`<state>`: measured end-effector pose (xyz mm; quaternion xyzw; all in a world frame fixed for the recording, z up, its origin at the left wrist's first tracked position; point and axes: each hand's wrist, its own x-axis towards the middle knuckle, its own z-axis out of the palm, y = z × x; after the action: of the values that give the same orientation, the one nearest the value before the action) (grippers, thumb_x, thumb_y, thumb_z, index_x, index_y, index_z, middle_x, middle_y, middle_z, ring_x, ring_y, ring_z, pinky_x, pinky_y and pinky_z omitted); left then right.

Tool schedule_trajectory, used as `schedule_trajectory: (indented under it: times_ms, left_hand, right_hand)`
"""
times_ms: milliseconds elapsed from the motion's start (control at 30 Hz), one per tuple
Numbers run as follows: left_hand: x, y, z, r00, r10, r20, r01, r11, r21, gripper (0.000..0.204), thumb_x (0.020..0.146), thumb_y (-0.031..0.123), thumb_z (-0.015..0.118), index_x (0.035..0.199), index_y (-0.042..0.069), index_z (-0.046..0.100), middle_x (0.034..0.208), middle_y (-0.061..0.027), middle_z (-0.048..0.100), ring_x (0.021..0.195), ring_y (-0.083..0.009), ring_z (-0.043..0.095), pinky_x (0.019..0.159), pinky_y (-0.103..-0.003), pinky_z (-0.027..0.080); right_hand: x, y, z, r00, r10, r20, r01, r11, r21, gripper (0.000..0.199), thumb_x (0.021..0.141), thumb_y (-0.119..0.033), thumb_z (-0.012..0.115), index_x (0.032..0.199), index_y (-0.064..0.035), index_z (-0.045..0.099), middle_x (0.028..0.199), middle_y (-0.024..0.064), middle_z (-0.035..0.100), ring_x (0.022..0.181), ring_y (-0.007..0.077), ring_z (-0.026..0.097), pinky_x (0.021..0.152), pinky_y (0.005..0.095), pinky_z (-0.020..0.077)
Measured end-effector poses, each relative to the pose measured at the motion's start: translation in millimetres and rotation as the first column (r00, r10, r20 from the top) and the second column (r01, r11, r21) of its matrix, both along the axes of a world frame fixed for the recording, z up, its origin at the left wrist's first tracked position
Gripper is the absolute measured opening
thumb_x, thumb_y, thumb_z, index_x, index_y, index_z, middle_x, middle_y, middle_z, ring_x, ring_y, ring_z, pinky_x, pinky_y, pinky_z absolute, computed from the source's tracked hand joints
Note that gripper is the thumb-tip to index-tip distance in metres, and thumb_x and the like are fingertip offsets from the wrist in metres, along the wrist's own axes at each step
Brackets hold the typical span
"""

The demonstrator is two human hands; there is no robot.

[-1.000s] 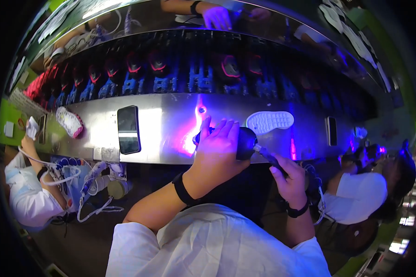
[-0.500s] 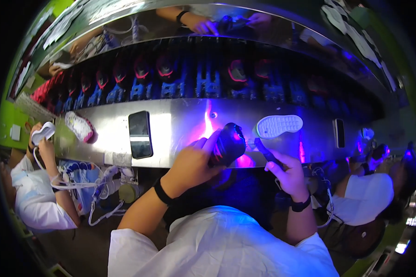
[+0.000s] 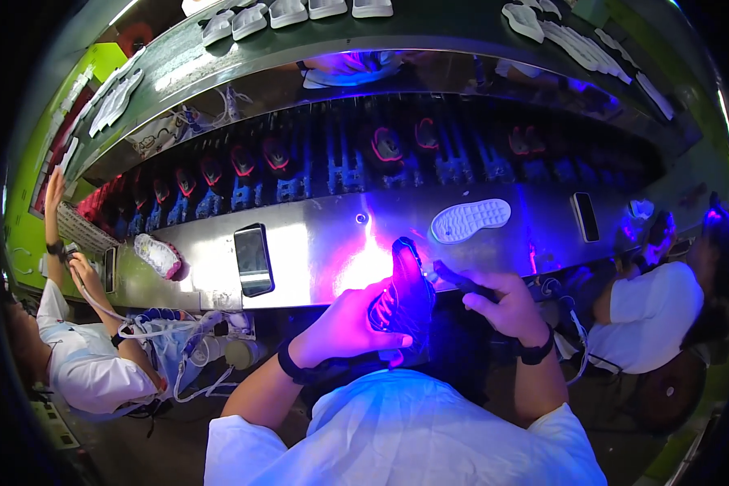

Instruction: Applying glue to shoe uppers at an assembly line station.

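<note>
My left hand [image 3: 344, 328] is wrapped round a dark laced shoe [image 3: 409, 296] with no outsole visible on it, held with its toe pointing away from me over the bench's near edge. In my right hand [image 3: 504, 304] is a dark-handled brush [image 3: 462, 281]. The brush's pale tip is at the right side of the shoe; whether it touches I cannot tell. Beyond them a white shoe sole [image 3: 471, 221] lies on the metal bench [image 3: 308, 243], tread side up. Bright violet light falls on the shoe and my left hand.
Behind the bench runs a dark rack [image 3: 344, 162] carrying several shoes. Phones lie left [image 3: 253, 261] and right [image 3: 585, 217], and a whitish shoe [image 3: 159, 256] sits farther left. White soles [image 3: 289, 12] line the upper shelf. Co-workers sit at left [image 3: 97, 364] and right [image 3: 652, 316].
My left hand has turned the shoe so its toe points away and its laces show, and drawn it nearer me. The brush stays beside it. The left co-worker has raised an arm toward the shelf.
</note>
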<state>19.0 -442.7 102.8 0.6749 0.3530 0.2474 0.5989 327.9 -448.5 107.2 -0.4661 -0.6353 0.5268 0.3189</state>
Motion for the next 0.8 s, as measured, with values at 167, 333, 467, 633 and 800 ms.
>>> schedule_trajectory:
  times_ms: [167,333,467,633,800]
  left_hand:
    - [8.9,-8.3,-1.6,0.99,0.035,0.136,-0.005,0.977,-0.213,0.065,0.084,0.02,0.087,0.139,0.0,0.056,0.123,-0.0087,0.072,0.113,-0.0172,0.069,0.101,-0.035,0.053]
    - [7.9,-12.5,-16.3,0.964,0.099,0.245,0.009,0.914,-0.405,0.054,0.09,0.018,0.082,0.136,0.0,0.059,0.122,-0.0065,0.071,0.111,-0.0142,0.068,0.1,-0.033,0.053]
    - [-2.5,-14.7,-26.4,0.949,0.157,0.273,-0.001,0.87,-0.494,0.049,0.094,0.021,0.078,0.134,0.001,0.061,0.12,-0.0058,0.071,0.108,-0.0129,0.067,0.097,-0.032,0.054]
    - [-13.7,-7.2,-36.7,0.95,0.173,0.261,-0.003,0.839,-0.544,0.05,0.095,0.02,0.076,0.137,-0.001,0.057,0.12,-0.0045,0.07,0.108,-0.0125,0.066,0.098,-0.03,0.052]
    - [-14.3,-6.8,-35.5,0.916,0.303,0.264,-0.111,0.822,-0.558,0.049,0.095,0.024,0.077,0.133,-0.001,0.059,0.117,-0.0066,0.071,0.109,-0.0155,0.068,0.098,-0.032,0.053]
  right_hand:
    - [8.6,-17.3,-15.5,1.0,-0.01,-0.008,0.01,0.999,-0.033,0.041,0.091,-0.008,0.075,0.131,-0.0007,0.068,0.123,0.0138,0.074,0.115,0.0227,0.069,0.103,0.0349,0.0483]
    - [-1.3,-26.4,-30.6,0.998,-0.055,0.034,0.052,0.995,0.087,0.041,0.091,-0.007,0.075,0.131,-0.0007,0.068,0.122,0.0141,0.074,0.115,0.0209,0.068,0.103,0.0346,0.0487]
    - [-9.7,-56.2,-42.8,0.997,-0.067,0.029,0.069,0.994,-0.081,0.042,0.091,-0.007,0.075,0.131,-0.0008,0.068,0.12,0.0135,0.075,0.11,0.0183,0.07,0.1,0.0337,0.0505]
    - [-9.0,-50.0,-44.7,0.996,-0.009,0.094,0.019,0.994,-0.104,0.04,0.093,-0.008,0.075,0.132,-0.0034,0.068,0.107,0.0097,0.077,0.096,0.0142,0.07,0.09,0.0322,0.0542]
    - [-23.0,-27.1,-39.0,1.0,0.01,0.012,-0.007,0.986,-0.166,0.04,0.095,-0.01,0.073,0.134,-0.0037,0.068,0.092,0.0018,0.073,0.08,0.0075,0.063,0.076,0.0267,0.0515]
